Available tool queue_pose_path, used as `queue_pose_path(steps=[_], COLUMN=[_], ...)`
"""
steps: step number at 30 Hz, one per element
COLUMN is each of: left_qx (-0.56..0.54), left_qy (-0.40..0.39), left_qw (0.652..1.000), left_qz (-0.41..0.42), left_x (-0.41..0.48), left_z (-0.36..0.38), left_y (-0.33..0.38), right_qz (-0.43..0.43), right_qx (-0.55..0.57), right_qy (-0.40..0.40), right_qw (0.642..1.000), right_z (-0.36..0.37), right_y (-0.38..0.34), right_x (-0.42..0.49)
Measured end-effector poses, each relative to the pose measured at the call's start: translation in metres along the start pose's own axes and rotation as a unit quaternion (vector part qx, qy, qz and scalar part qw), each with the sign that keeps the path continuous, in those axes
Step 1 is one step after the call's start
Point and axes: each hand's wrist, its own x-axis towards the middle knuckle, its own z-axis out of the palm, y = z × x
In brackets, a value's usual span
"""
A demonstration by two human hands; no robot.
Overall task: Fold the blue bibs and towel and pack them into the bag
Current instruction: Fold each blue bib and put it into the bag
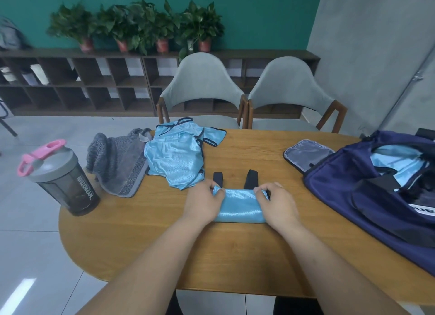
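Observation:
A light blue bib (240,205), folded into a narrow band, lies on the wooden table (235,251) in front of me, its two black straps sticking out behind it. My left hand (202,203) pinches its left end and my right hand (279,204) pinches its right end. Another blue bib (175,158) lies crumpled further back, partly over a grey towel (117,164). The navy bag (376,197) stands open at the right, with light blue fabric (397,162) showing inside.
A grey shaker bottle (62,180) with a pink lid stands at the table's left edge. The bag's mesh-lined flap (306,153) lies open on the table. Two grey chairs (202,88) stand behind the table, with shelves and potted plants beyond.

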Motion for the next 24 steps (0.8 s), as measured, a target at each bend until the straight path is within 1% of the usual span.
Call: queue_pose_path(steps=[3,5,7,9,10,12,13,14,17,18,21,24], left_qx=[-0.001,0.022,0.082,0.160,0.180,0.203,0.216,0.229,0.262,0.276,0.323,0.340], left_qy=[0.006,0.021,0.078,0.147,0.158,0.119,0.087,0.056,-0.006,-0.027,-0.090,-0.113], left_qw=[1.000,0.999,0.992,0.963,0.945,0.913,0.904,0.902,0.911,0.911,0.897,0.899], left_qz=[0.006,0.018,0.055,0.156,0.221,0.333,0.358,0.361,0.318,0.306,0.289,0.254], left_x=[-0.002,-0.005,-0.009,-0.013,-0.017,-0.026,-0.030,-0.033,-0.033,-0.031,-0.026,-0.022], left_z=[0.003,0.006,0.009,0.010,0.011,0.018,0.023,0.028,0.035,0.033,0.026,0.021], left_y=[0.001,0.001,0.000,0.002,0.005,0.009,0.009,0.006,-0.010,-0.014,-0.015,-0.017], right_qz=[-0.001,-0.002,0.000,0.001,0.001,-0.004,-0.007,-0.010,-0.017,-0.018,-0.011,-0.002], right_qx=[0.004,0.006,0.015,0.022,0.027,0.037,0.033,0.013,-0.111,-0.134,-0.168,-0.206], right_qy=[0.008,0.014,0.026,0.038,0.045,0.057,0.061,0.065,0.082,0.088,0.087,0.053], right_qw=[1.000,1.000,1.000,0.999,0.999,0.998,0.998,0.998,0.990,0.987,0.982,0.977], right_z=[0.003,0.006,0.009,0.013,0.016,0.022,0.024,0.026,0.029,0.029,0.029,0.030], right_y=[-0.001,-0.002,-0.003,-0.003,-0.003,-0.002,-0.001,0.001,0.009,0.011,0.017,0.016], right_x=[0.000,-0.002,-0.003,-0.003,-0.002,-0.001,0.000,0.001,0.003,0.004,0.004,0.004])
